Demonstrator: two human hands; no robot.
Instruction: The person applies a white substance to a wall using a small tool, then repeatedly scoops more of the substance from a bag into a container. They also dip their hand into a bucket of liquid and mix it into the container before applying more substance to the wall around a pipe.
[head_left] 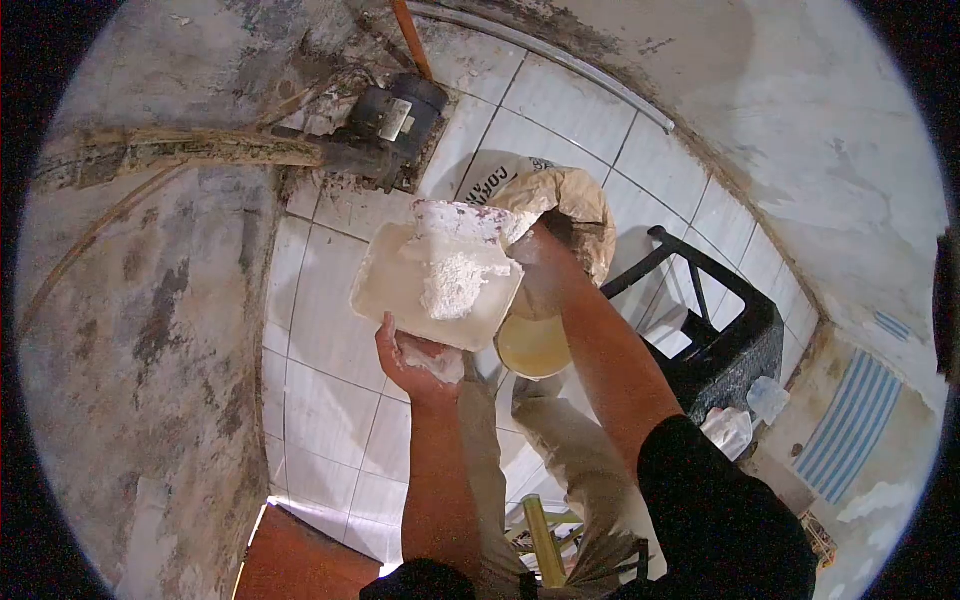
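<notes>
My left hand supports a whitish plastic tub from below, its fingers curled against the near side. A heap of white powder lies inside the tub. At the tub's far edge, my right hand grips a white, powder-coated scoop that is tipped over the tub. The right fingers are partly hidden by the scoop and the wrist. Just behind that hand stands a brown paper sack with its top rolled open. Below the right forearm sits a round yellowish container.
A black plastic stool lies on its side to the right, near a crumpled clear bag. At the far left, a dark motor stands by the stained wall. White tiles cover the floor. A blue-striped cloth is at right.
</notes>
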